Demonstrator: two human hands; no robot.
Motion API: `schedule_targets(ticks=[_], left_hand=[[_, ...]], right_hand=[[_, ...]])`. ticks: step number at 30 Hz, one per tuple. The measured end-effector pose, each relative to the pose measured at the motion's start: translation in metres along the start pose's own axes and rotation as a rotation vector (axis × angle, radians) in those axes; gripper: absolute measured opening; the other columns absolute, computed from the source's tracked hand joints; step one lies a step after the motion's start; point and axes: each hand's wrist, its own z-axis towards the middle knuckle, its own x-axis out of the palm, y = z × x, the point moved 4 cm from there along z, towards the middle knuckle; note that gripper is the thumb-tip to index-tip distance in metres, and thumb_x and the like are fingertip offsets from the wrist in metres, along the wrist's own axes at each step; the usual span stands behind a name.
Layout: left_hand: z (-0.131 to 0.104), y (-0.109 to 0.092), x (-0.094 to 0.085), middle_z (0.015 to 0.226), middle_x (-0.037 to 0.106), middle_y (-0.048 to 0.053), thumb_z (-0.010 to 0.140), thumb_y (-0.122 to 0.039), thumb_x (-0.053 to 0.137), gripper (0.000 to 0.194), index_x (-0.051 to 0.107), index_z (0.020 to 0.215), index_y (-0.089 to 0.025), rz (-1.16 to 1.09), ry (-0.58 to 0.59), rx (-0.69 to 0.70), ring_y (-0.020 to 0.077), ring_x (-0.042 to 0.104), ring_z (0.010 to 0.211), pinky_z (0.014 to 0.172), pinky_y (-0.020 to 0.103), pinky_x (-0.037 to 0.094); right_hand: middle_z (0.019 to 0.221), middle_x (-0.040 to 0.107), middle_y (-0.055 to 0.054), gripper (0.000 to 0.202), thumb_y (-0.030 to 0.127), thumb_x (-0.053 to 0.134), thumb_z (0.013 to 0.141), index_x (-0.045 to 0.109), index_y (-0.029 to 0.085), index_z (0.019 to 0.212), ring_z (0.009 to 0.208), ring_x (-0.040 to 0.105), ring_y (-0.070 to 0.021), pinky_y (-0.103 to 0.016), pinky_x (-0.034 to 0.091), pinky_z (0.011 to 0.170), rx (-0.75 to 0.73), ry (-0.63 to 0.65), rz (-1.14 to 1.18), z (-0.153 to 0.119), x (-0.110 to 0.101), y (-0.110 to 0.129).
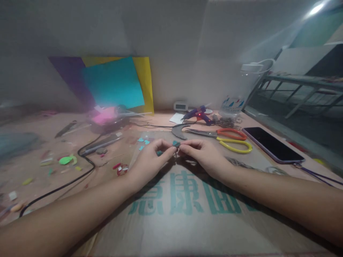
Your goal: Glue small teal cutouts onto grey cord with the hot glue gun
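My left hand (154, 157) and my right hand (205, 157) meet fingertip to fingertip above the board. Between them is a small dark teal piece (176, 144), too small and blurred to name. Both hands are closed in a pinch on it, thumb against forefinger. Another bit of teal shows beneath the left fingers. Just beyond the hands lie a grey crescent-shaped piece (180, 131) and scissors (232, 135) with one orange and one yellow handle loop. Several small light-blue cut pieces (141, 140) lie left of my left hand.
A purple glue gun (197, 113) with a red light rests at the back, near a small digital display (180, 106). A phone (273, 144) lies right, a clear plastic cup (234, 94) behind it. Coloured sheets (115, 84) lean on the wall. A black cable (61, 184) and scraps spread left.
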Motion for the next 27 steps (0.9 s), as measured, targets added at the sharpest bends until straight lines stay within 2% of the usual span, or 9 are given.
schedule_targets(ticks=[9, 13, 16, 21, 27], left_hand=[[-0.0026, -0.0042, 0.0014, 0.078, 0.065, 0.000, 0.085, -0.039, 0.055, 0.023, 0.060, 0.078, -0.018, 0.086, 0.025, 0.025, 0.0164, 0.060, 0.075, 0.069, 0.027, 0.044], [-0.0022, -0.0049, 0.0019, 0.079, 0.065, 0.000, 0.084, -0.039, 0.056, 0.022, 0.059, 0.079, -0.018, 0.086, 0.035, 0.028, 0.0164, 0.060, 0.077, 0.071, 0.027, 0.044], [-0.0008, -0.0032, 0.0033, 0.082, 0.066, 0.001, 0.083, -0.037, 0.057, 0.019, 0.059, 0.081, -0.018, 0.001, 0.049, 0.016, 0.0166, 0.062, 0.079, 0.073, 0.028, 0.045], [0.0014, 0.0045, 0.0049, 0.078, 0.066, 0.002, 0.082, -0.032, 0.058, 0.019, 0.051, 0.094, -0.017, -0.257, 0.061, -0.138, 0.0165, 0.064, 0.072, 0.068, 0.029, 0.049], [-0.0030, 0.0005, 0.0005, 0.084, 0.063, 0.002, 0.086, -0.041, 0.054, 0.030, 0.057, 0.107, -0.019, -0.075, -0.003, -0.042, 0.0143, 0.058, 0.070, 0.059, 0.024, 0.044]], right_hand=[[0.077, 0.067, -0.001, 0.024, 0.036, 0.072, 0.071, 0.067, 0.019, 0.087, 0.065, 0.060, -0.0123, -0.026, 0.048, 0.059, -0.026, 0.027, -0.008, 0.0002, -0.0010, -0.0024], [0.070, 0.064, 0.001, 0.020, 0.036, 0.070, 0.073, 0.065, 0.019, 0.084, 0.059, 0.057, -0.0108, -0.024, 0.047, 0.052, -0.041, 0.017, -0.009, -0.0008, -0.0004, -0.0017], [0.069, 0.062, 0.001, 0.021, 0.038, 0.068, 0.075, 0.062, 0.019, 0.081, 0.057, 0.056, -0.0101, -0.022, 0.045, 0.050, -0.066, 0.029, -0.001, -0.0008, -0.0006, -0.0012], [0.069, 0.059, 0.002, 0.023, 0.039, 0.067, 0.077, 0.059, 0.019, 0.084, 0.059, 0.057, -0.0104, -0.022, 0.045, 0.051, -0.107, 0.039, -0.010, 0.0000, -0.0022, -0.0019], [0.069, 0.059, 0.002, 0.023, 0.040, 0.064, 0.079, 0.058, 0.018, 0.084, 0.058, 0.055, -0.0093, -0.023, 0.046, 0.054, -0.160, 0.041, -0.075, 0.0007, -0.0056, -0.0019]])
